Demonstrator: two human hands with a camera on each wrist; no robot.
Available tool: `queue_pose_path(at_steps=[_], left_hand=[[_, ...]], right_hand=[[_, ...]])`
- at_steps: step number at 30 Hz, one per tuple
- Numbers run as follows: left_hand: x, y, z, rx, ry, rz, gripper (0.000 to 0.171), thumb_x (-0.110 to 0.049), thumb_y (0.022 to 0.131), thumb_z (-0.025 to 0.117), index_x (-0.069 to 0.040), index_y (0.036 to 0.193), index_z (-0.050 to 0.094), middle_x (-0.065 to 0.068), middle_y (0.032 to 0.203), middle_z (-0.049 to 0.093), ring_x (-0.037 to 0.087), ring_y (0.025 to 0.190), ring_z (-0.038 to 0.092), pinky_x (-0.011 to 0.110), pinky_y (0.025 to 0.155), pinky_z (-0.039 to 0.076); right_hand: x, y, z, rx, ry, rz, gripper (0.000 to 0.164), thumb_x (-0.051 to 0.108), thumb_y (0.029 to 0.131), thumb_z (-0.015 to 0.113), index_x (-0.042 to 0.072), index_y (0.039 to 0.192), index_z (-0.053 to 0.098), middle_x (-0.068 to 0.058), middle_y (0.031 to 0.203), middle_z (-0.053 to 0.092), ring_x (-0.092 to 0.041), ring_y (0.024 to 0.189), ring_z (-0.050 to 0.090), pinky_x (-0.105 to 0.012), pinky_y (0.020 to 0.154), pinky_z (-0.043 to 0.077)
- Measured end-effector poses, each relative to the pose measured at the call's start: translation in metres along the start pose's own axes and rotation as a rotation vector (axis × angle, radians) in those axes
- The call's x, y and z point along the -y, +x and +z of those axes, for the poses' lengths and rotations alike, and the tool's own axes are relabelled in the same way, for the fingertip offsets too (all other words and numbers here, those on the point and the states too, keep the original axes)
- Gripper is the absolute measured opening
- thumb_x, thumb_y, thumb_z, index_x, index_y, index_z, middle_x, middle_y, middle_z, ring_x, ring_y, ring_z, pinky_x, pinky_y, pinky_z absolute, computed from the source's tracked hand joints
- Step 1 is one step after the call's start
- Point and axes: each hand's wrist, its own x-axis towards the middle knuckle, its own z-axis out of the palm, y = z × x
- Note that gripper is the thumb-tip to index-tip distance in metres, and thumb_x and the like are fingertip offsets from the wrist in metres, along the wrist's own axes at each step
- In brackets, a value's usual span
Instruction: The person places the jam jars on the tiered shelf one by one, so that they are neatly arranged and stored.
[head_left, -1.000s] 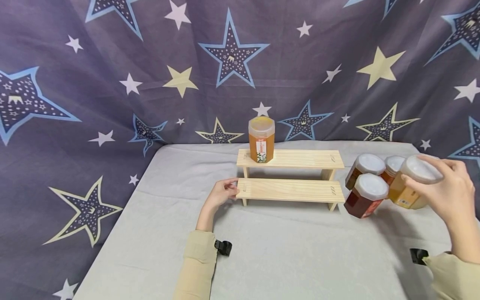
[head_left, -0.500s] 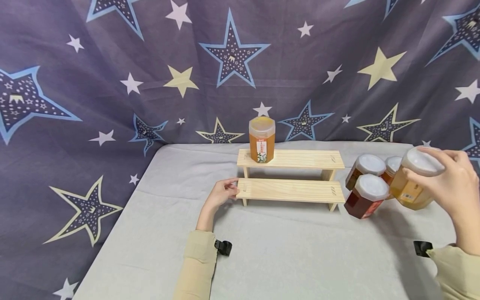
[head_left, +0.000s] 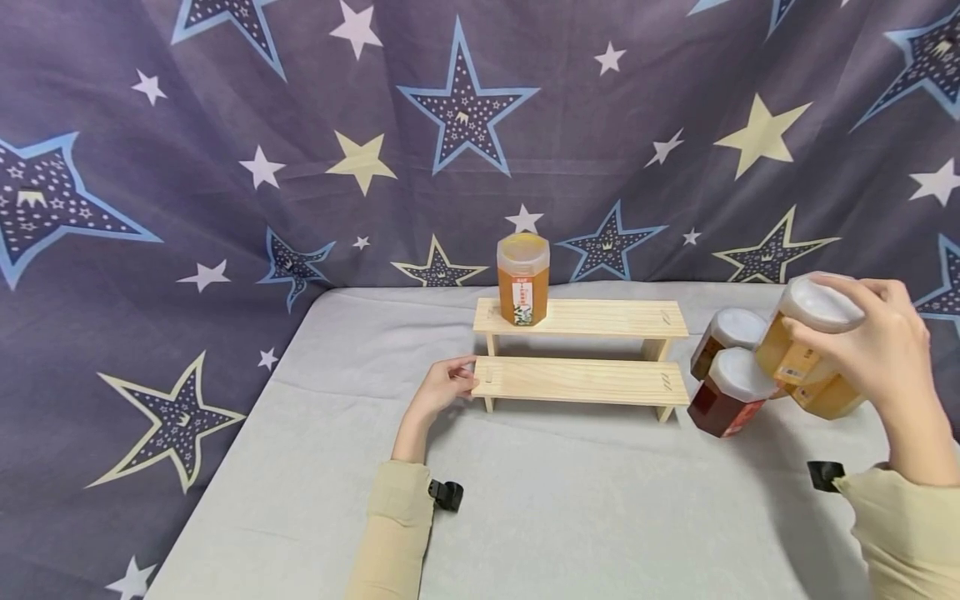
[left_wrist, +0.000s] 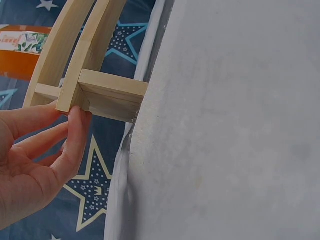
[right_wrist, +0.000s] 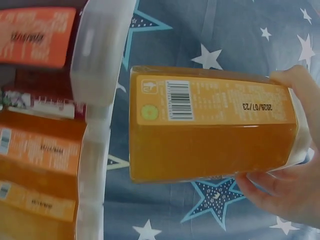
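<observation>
A: The right hand [head_left: 892, 342] is gripping an amber-filled, clear plastic hexagonal jar [right_wrist: 212, 127], holding it above the white-lidded jars [head_left: 723, 396]!

B: And the left hand [head_left: 441, 387] is pinching the pale wooden two-tier stand [head_left: 577, 381], presumably steadying it.

A: We're likely watching a shelving step, next calling for a leftward carry to the stand.

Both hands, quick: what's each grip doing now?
Left grip: closed, pinching the lower shelf by one end.
Right grip: closed, holding an amber jar by its lid.
</observation>
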Motion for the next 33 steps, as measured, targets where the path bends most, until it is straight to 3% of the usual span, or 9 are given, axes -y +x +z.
queue_pose_path(at_steps=[7,13,17,24,33], left_hand=[[-0.002,0.002,-0.001,0.017,-0.007,-0.037,0.044,0.008,0.079,0.057,0.008,0.122,0.047,0.017,0.083,0.054,0.012,0.059,0.053,0.046,0.069,0.054],[-0.001,0.002,0.000,0.010,0.010,-0.030,0.043,0.009,0.078,0.057,0.008,0.121,0.049,0.012,0.079,0.053,0.011,0.057,0.052,0.040,0.064,0.055],[-0.001,0.001,0.001,-0.009,0.019,-0.027,0.042,0.008,0.078,0.058,0.006,0.120,0.051,0.013,0.080,0.054,0.011,0.057,0.052,0.038,0.063,0.056],[-0.002,0.000,0.001,-0.012,0.016,-0.037,0.043,0.008,0.078,0.058,0.006,0.120,0.051,0.012,0.080,0.053,0.011,0.056,0.052,0.038,0.063,0.056],[-0.001,0.002,0.001,-0.016,0.019,-0.042,0.043,0.007,0.078,0.058,0.005,0.120,0.051,0.010,0.079,0.053,0.010,0.056,0.052,0.041,0.065,0.055]], right_hand=[[0.011,0.008,0.011,0.071,0.021,0.024,0.051,0.014,0.067,0.073,0.006,0.115,0.057,-0.028,0.107,0.041,-0.041,0.099,0.038,-0.054,0.069,0.030],[0.020,0.013,0.021,0.113,0.075,0.037,0.050,0.016,0.070,0.072,0.007,0.117,0.056,-0.028,0.110,0.039,-0.043,0.101,0.036,-0.057,0.075,0.027],[0.025,0.015,0.030,0.096,0.097,-0.010,0.051,0.013,0.068,0.073,0.006,0.115,0.057,-0.027,0.107,0.040,-0.039,0.097,0.037,-0.053,0.071,0.028],[0.037,0.022,0.047,0.025,0.144,-0.125,0.050,0.007,0.061,0.075,0.004,0.109,0.061,-0.025,0.097,0.044,-0.031,0.086,0.041,-0.037,0.060,0.032],[0.057,0.029,0.066,0.075,0.203,-0.143,0.050,0.010,0.064,0.075,0.004,0.112,0.060,-0.025,0.101,0.045,-0.038,0.089,0.042,-0.042,0.065,0.035]])
